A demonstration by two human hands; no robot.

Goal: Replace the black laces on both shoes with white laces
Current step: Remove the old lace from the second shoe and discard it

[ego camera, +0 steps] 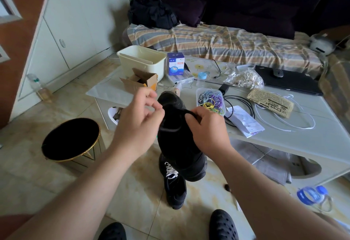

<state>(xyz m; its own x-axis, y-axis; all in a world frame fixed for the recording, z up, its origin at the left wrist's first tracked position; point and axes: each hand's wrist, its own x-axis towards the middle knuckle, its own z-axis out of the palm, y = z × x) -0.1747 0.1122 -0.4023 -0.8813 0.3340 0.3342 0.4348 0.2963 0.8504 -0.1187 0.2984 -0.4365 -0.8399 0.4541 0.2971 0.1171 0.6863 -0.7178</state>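
Soft, even daylight throughout, no hard shadows anywhere. Faint sheen on the floor tiles [132, 188] and a pale glare across the glass tabletop [312, 111]. Black shoe [180, 141] swallowed into near-solid dark, detail lost. Strong wide-angle bending at the edges: cabinet [62, 37] leaning, forearms stretched large at the bottom corners. Slight softness overall, sharper in the centre.

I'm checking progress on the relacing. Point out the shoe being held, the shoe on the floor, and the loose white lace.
held shoe [178, 145], head view, dark side panel.
floor shoe [175, 192], head view, dark upper below its white lacing.
white lace [303, 129], head view, strand on the table.
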